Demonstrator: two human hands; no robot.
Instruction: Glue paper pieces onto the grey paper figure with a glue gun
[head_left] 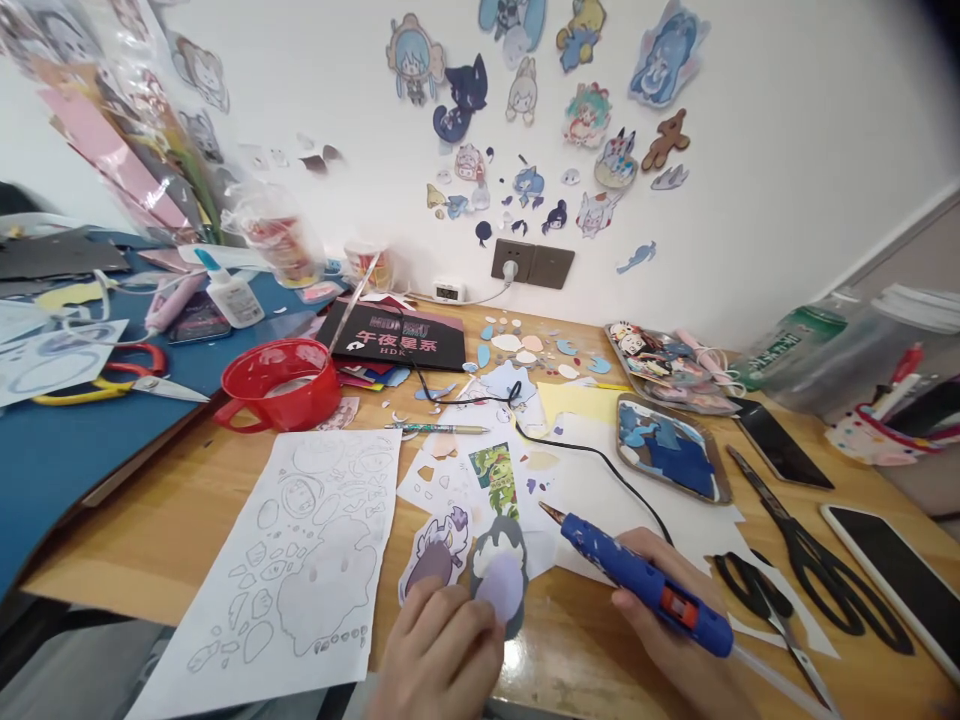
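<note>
My right hand (667, 610) is wrapped around a blue hot glue gun (637, 575), its copper-coloured nozzle pointing up and left. A clear glue stick (772, 680) sticks out of its back end. At the bottom centre, my left hand (442, 650) is closed, with its fingertips at the edge of a lavender paper oval (502, 588). That oval lies over a dark grey and white paper cutout (501, 545); whether they are stuck together I cannot tell. Partly behind my left fingers lies a printed character cutout (436, 550) with a purple body.
A pencil-drawn sheet (315, 560) lies on the left, near a red mug (281, 385). Scissors (810, 560) and phones (892, 570) lie on the right. A black cord (592, 450) crosses the paper scraps. On the blue mat (45, 450) stands a glue bottle (232, 295).
</note>
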